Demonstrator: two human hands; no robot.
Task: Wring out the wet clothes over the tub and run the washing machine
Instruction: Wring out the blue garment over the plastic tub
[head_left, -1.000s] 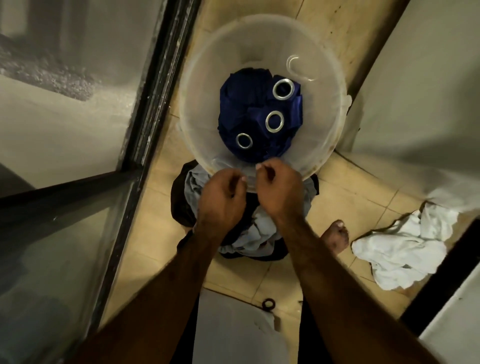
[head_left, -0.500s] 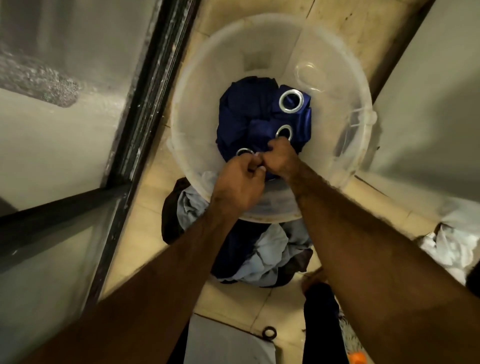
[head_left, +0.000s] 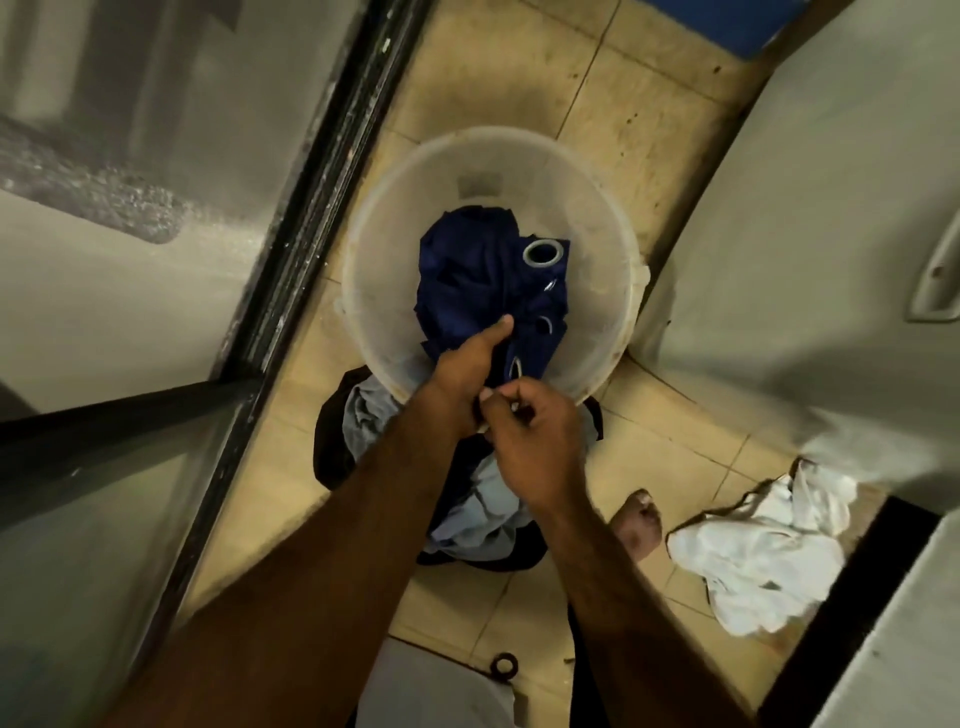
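Both hands have drawn back toward the tub (head_left: 374, 249) rim; left hand (head_left: 467, 369) and right hand (head_left: 535, 441) fingers close around the blue curtain (head_left: 467, 275), which trails ahead of them.

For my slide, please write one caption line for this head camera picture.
Both hands, left hand and right hand, grip a blue curtain over a clear tub.

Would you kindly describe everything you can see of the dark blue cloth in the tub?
The dark blue cloth is a crumpled, deep navy fabric with silver metal eyelet rings along one edge. It is bunched in the translucent plastic tub, with its near end drawn up toward the rim. The left hand has a closed grip on that end, and the right hand pinches it beside the left.
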